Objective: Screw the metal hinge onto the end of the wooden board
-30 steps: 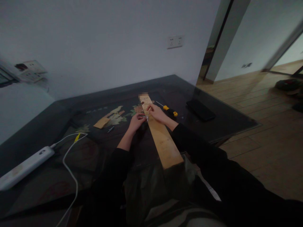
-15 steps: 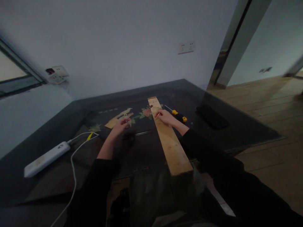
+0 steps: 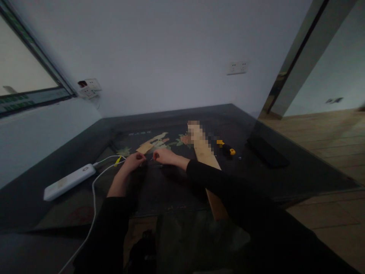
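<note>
My left hand (image 3: 133,162) rests on the dark glass table (image 3: 171,190) with its fingers curled, apparently around a small metal piece that the dim light barely shows. My right hand (image 3: 164,156) reaches across to the left, its fingertips pinched close to the left hand's fingertips over a thin shiny bit (image 3: 151,159). Whether the right hand holds anything is unclear. A small wooden piece (image 3: 145,147) lies just beyond both hands. The long wooden plank (image 3: 205,153) lies to the right, partly under my right sleeve.
A yellow and black screwdriver (image 3: 227,149) lies right of the plank, and a dark phone (image 3: 268,153) farther right. A white power strip (image 3: 69,181) with a white cable (image 3: 94,190) sits at the left. Wall sockets are behind; wooden floor is to the right.
My right hand left the plank and crossed left to meet my left hand near the small wooden piece. My left hand moved slightly left and down. The view swung left.
</note>
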Demonstrator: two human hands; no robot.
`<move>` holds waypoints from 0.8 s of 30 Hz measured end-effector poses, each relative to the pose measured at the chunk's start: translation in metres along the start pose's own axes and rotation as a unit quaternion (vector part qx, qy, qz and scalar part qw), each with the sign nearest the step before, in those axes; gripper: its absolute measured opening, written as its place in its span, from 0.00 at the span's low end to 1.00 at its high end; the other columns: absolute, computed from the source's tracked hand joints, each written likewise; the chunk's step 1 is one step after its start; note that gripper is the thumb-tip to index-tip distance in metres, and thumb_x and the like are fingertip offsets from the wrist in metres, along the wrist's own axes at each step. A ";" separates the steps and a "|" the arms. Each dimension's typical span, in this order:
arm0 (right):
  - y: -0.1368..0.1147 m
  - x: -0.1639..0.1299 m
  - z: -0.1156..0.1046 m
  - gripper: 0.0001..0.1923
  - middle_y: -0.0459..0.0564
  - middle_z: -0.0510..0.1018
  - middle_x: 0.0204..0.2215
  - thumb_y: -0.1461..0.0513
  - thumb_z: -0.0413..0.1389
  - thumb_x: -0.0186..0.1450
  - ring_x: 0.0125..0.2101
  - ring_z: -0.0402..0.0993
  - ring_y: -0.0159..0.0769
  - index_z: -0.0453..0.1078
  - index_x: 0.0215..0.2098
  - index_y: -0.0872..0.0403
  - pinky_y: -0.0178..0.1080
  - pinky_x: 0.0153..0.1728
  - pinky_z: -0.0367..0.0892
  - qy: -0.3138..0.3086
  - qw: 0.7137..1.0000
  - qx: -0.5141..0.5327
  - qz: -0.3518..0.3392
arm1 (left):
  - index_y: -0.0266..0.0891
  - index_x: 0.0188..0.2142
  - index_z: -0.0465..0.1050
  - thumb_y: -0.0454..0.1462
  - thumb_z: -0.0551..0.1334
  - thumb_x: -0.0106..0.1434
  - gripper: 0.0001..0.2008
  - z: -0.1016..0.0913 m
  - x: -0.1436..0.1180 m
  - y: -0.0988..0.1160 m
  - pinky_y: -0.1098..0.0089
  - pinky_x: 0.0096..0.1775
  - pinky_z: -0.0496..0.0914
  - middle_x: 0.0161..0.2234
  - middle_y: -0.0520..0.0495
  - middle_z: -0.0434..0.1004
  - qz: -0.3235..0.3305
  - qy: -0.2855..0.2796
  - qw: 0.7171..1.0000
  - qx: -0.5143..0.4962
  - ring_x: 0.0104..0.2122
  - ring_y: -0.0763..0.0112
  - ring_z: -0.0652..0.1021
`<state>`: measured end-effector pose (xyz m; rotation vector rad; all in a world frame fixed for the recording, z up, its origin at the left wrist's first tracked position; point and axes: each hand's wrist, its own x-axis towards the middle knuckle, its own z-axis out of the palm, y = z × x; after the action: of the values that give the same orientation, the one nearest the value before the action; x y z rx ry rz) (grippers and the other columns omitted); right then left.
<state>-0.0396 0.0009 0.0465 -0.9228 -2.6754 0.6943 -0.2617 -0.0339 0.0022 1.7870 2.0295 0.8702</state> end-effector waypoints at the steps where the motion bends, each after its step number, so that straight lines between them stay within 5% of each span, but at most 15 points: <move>1: -0.001 0.006 0.007 0.12 0.52 0.81 0.42 0.67 0.54 0.62 0.40 0.75 0.37 0.76 0.41 0.54 0.34 0.35 0.63 -0.003 1.000 -0.004 0.011 | 0.42 0.24 0.74 0.41 0.62 0.47 0.06 0.001 0.000 0.001 0.68 0.31 0.68 0.23 0.48 0.78 -0.007 -0.012 1.000 0.020 0.27 0.62 0.77; 7: -0.003 0.020 0.028 0.14 0.54 0.79 0.45 0.67 0.52 0.61 0.43 0.75 0.41 0.73 0.44 0.53 0.37 0.39 0.66 0.028 0.998 -0.038 0.030 | 0.41 0.26 0.75 0.39 0.62 0.50 0.05 0.004 -0.001 0.007 0.64 0.41 0.70 0.29 0.44 0.79 0.050 0.019 0.991 0.121 0.35 0.58 0.78; 15: -0.007 0.020 0.029 0.13 0.56 0.78 0.45 0.70 0.53 0.59 0.46 0.73 0.40 0.73 0.41 0.56 0.37 0.44 0.65 0.090 0.995 0.015 0.031 | 0.39 0.36 0.75 0.39 0.60 0.54 0.11 0.016 -0.006 0.025 0.62 0.45 0.71 0.38 0.41 0.81 0.095 0.007 0.993 0.066 0.39 0.59 0.78; 20: 0.001 0.008 0.003 0.10 0.51 0.80 0.38 0.70 0.55 0.59 0.39 0.74 0.36 0.74 0.37 0.56 0.35 0.41 0.66 0.101 0.992 0.075 0.025 | 0.38 0.44 0.73 0.40 0.60 0.58 0.15 0.016 -0.006 0.024 0.61 0.46 0.71 0.42 0.41 0.80 0.095 -0.010 0.995 0.039 0.40 0.60 0.78; 24: 0.019 -0.037 -0.038 0.09 0.51 0.80 0.35 0.72 0.54 0.59 0.36 0.74 0.33 0.74 0.35 0.57 0.36 0.42 0.67 0.137 0.984 0.113 -0.007 | 0.38 0.46 0.73 0.43 0.58 0.63 0.16 0.026 -0.009 0.029 0.59 0.50 0.69 0.46 0.39 0.77 0.121 0.015 0.989 0.078 0.46 0.58 0.77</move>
<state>0.0121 0.0044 0.0679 -0.8689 -2.3061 0.7850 -0.2223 -0.0350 -0.0013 2.1523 1.9755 0.8259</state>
